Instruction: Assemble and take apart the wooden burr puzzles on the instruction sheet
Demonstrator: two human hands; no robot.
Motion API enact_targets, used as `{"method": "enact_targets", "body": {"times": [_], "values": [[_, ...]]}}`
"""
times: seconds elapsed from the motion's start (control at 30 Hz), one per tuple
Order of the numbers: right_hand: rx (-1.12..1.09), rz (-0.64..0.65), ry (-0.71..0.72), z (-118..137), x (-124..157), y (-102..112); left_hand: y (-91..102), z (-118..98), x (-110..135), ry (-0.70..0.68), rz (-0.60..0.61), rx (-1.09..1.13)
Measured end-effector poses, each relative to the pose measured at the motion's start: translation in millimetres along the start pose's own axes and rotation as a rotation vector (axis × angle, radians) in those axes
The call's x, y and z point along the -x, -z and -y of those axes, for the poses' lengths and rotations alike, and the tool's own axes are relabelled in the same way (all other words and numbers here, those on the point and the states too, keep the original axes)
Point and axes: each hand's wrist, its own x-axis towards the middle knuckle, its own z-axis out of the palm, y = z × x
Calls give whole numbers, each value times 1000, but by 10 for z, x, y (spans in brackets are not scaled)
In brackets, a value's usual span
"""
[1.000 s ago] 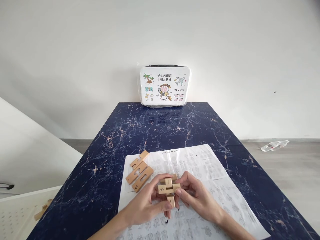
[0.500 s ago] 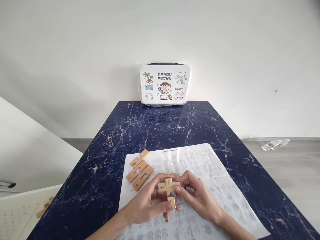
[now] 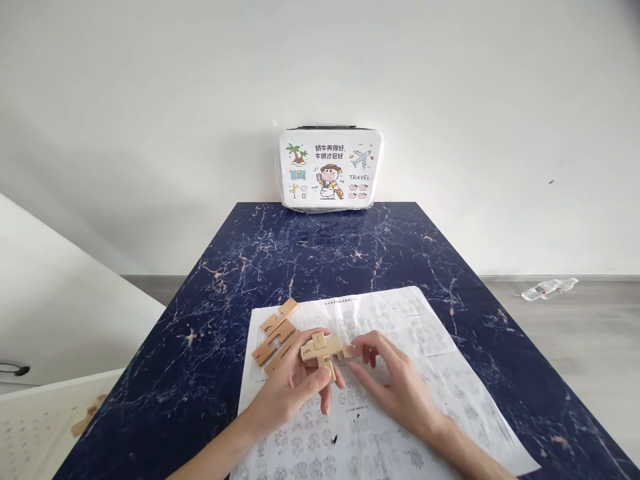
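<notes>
Between the thumb and fingers of my left hand [image 3: 295,377] is a partly assembled wooden interlocking puzzle [image 3: 325,351]. Crossed, notched bars form it, and one carries a dark 3. My right hand [image 3: 393,377] is beside the puzzle's right end, thumb and fingers apart; blur hides whether a fingertip touches it. Left of the puzzle, flat notched wooden pieces [image 3: 275,342] rest on a printed diagram sheet [image 3: 425,400]. My left hand partly covers the nearest one. Numbers mark some of these pieces.
The sheet lies on a dark blue marbled table [image 3: 330,257]. At the far edge a white cartoon-printed case [image 3: 329,170] stands against the wall. A white perforated basket [image 3: 35,427] with wooden pieces [image 3: 89,419] is at lower left. Clear plastic [image 3: 550,289] lies on the right-hand floor.
The puzzle has moved up and left with my left hand and is tilted differently. My right hand has loosened from its right side, thumb and fingers now spread apart.
</notes>
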Motion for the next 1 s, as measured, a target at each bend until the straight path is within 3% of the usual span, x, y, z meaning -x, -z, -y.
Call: {"method": "enact_targets", "body": {"times": [0.13, 0.27, 0.37, 0.5, 0.73, 0.87, 1.0], "values": [[182, -17, 73, -66, -11, -51, 14, -8, -20, -7, -58, -21], [156, 4, 73, -41, -29, -30, -1, 2, -14, 22, -79, -38], [51, 46, -28, 35, -39, 17, -26, 5, 17, 38, -160, -167], [-84, 85, -178, 109, -37, 43, -44, 32, 56, -46, -273, -413], [-544, 160, -317, 203, -40, 39, 3, 99, 86, -297, -272, -793], [-769, 247, -322, 281, -66, 65, 32, 88, 79, -317, -278, -851], [-874, 322, -295, 263, -66, 71, 42, 77, 68, -203, -260, -741]]}}
